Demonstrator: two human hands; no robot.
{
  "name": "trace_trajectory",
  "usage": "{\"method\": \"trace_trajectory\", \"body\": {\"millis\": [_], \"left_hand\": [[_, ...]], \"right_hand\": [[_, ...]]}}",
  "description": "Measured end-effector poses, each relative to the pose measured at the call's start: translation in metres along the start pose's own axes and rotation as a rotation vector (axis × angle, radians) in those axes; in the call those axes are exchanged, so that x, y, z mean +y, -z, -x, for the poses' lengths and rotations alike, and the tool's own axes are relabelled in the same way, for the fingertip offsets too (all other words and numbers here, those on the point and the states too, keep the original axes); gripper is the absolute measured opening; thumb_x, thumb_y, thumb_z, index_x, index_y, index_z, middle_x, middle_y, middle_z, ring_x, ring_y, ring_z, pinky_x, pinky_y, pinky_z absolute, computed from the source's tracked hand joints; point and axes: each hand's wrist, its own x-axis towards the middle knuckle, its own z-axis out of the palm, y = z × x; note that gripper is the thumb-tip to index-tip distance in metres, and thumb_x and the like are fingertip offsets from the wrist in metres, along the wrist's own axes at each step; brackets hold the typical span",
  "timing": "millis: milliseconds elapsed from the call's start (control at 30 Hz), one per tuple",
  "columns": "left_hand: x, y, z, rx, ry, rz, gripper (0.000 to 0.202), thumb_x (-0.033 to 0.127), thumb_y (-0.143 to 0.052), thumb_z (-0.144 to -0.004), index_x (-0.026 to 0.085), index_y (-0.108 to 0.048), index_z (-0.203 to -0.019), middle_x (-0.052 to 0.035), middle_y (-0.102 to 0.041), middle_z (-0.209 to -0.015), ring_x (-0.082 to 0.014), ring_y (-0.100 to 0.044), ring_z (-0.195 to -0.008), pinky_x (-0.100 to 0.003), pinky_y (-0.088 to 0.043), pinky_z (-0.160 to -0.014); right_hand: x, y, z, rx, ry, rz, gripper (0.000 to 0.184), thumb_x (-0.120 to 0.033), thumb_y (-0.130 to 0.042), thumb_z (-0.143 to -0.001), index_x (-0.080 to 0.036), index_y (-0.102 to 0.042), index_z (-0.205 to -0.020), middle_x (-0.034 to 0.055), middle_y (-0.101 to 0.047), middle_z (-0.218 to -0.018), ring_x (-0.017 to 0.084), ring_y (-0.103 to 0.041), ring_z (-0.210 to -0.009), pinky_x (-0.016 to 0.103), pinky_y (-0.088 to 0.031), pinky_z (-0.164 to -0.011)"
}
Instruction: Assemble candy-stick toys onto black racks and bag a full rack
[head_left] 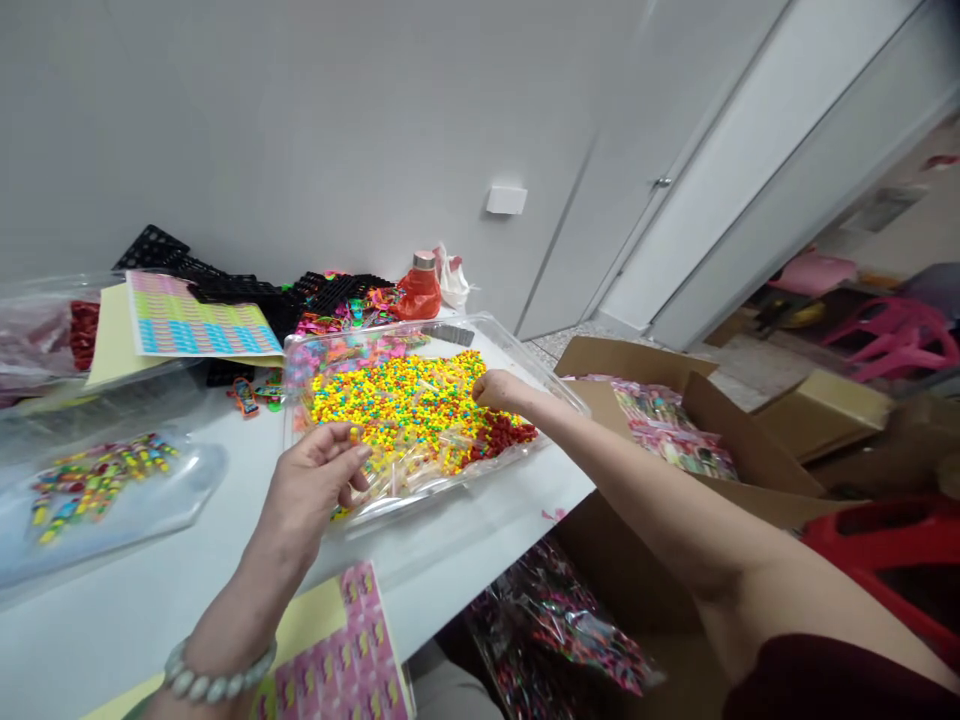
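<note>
Two bare hands reach over a clear plastic tray (480, 328) on a white table (120, 640) in the head view. The left hand (307, 490), with a pale bead bracelet (217, 682) at its wrist, hangs open at the tray's near edge, thumb and fingers apart, nothing visible between them. The right hand (501, 392) is curled, its fingertips dipped among the contents at the tray's right side; whether it pinches anything is hidden. The tray still carries a full heap of yellow, green and blue beads (405, 405), a red cluster (504, 436) and loose clear sleeves (420, 470). A second clear tray (97, 520) with coloured pieces lies to the left. A sticker sheet (202, 315) lies beyond it, and black plastic grids (247, 292) are piled against the wall. To the right of the table, an open cardboard carton (637, 358) already holds shiny printed packets (667, 432), so some filled packs appear done, while the heap in the tray remains. Red plastic stools (892, 530) stand farther right.
</note>
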Motion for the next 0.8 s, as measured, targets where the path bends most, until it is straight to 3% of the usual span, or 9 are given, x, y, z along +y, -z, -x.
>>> {"method": "trace_trajectory", "body": {"millis": [167, 267, 367, 467, 500, 567, 667, 800], "left_hand": [[-0.002, 0.008, 0.008, 0.044, -0.086, 0.019, 0.031, 0.034, -0.076, -0.063, 0.015, -0.063, -0.085, 0.0015, -0.063, -0.056, -0.0088, -0.053, -0.048, -0.017, -0.041, -0.043], [0.0, 0.009, 0.015, 0.063, -0.093, 0.031, 0.032, 0.033, -0.075, -0.063, 0.014, -0.065, -0.087, 0.0011, -0.063, -0.057, -0.0094, -0.054, -0.049, -0.018, -0.041, -0.044], [0.002, 0.008, 0.024, 0.062, -0.064, 0.059, 0.032, 0.033, -0.075, -0.062, 0.013, -0.066, -0.086, 0.0015, -0.061, -0.053, -0.0096, -0.052, -0.047, -0.018, -0.039, -0.042], [0.002, 0.011, 0.034, 0.059, -0.03, 0.1, 0.032, 0.033, -0.074, -0.062, 0.013, -0.065, -0.085, 0.0023, -0.059, -0.052, -0.0089, -0.051, -0.046, -0.018, -0.037, -0.04], [0.002, 0.013, 0.037, 0.059, -0.019, 0.111, 0.032, 0.033, -0.074, -0.062, 0.013, -0.065, -0.085, 0.0026, -0.058, -0.052, -0.0086, -0.051, -0.046, -0.018, -0.036, -0.039], [0.0, 0.019, 0.045, 0.059, 0.0, 0.123, 0.033, 0.036, -0.073, -0.064, 0.014, -0.065, -0.087, 0.0035, -0.055, -0.05, -0.0079, -0.048, -0.043, -0.017, -0.032, -0.037], [-0.004, 0.028, 0.057, 0.06, 0.013, 0.128, 0.031, 0.036, -0.072, -0.067, 0.016, -0.065, -0.089, 0.0044, -0.053, -0.05, -0.0068, -0.044, -0.042, -0.018, -0.027, -0.036], [-0.013, 0.033, 0.074, 0.014, 0.021, 0.141, 0.025, 0.034, -0.07, -0.069, 0.017, -0.067, -0.086, 0.0039, -0.054, -0.057, -0.0061, -0.046, -0.044, -0.018, -0.029, -0.038]], "right_hand": [[-0.008, -0.015, -0.008, -0.1, -0.043, 0.112, 0.033, -0.039, -0.059, -0.092, -0.014, -0.061, -0.114, 0.0073, -0.063, -0.113, 0.019, -0.063, -0.097, 0.038, -0.054, -0.083], [-0.006, -0.017, -0.006, -0.112, -0.063, 0.154, 0.026, -0.032, -0.065, -0.088, -0.011, -0.067, -0.103, 0.0099, -0.068, -0.104, 0.02, -0.065, -0.093, 0.036, -0.052, -0.083], [-0.003, -0.014, 0.002, -0.078, -0.032, 0.156, 0.01, -0.011, -0.066, -0.075, -0.009, -0.072, -0.083, 0.0129, -0.072, -0.088, 0.023, -0.066, -0.084, 0.03, -0.048, -0.073], [-0.006, -0.008, 0.015, 0.026, 0.046, 0.092, 0.02, -0.006, -0.055, -0.073, -0.012, -0.072, -0.082, 0.0107, -0.071, -0.082, 0.019, -0.064, -0.074, 0.027, -0.042, -0.063], [-0.01, -0.006, 0.02, 0.072, 0.071, -0.013, 0.019, -0.009, -0.053, -0.075, -0.013, -0.07, -0.081, 0.0085, -0.07, -0.077, 0.017, -0.062, -0.068, 0.026, -0.041, -0.06], [-0.024, -0.001, 0.034, 0.144, 0.132, -0.434, 0.01, -0.019, -0.056, -0.076, -0.016, -0.066, -0.077, 0.0031, -0.063, -0.065, 0.014, -0.056, -0.057, 0.026, -0.041, -0.055], [-0.063, 0.005, 0.068, 0.116, 0.264, -1.116, 0.017, -0.033, -0.069, -0.068, -0.02, -0.062, -0.076, -0.0013, -0.059, -0.062, 0.013, -0.056, -0.056, 0.027, -0.047, -0.057], [-0.13, -0.003, 0.123, -0.043, 0.375, -1.441, 0.021, -0.028, -0.076, -0.061, -0.022, -0.062, -0.076, -0.001, -0.064, -0.068, 0.015, -0.062, -0.064, 0.031, -0.051, -0.063]]}}
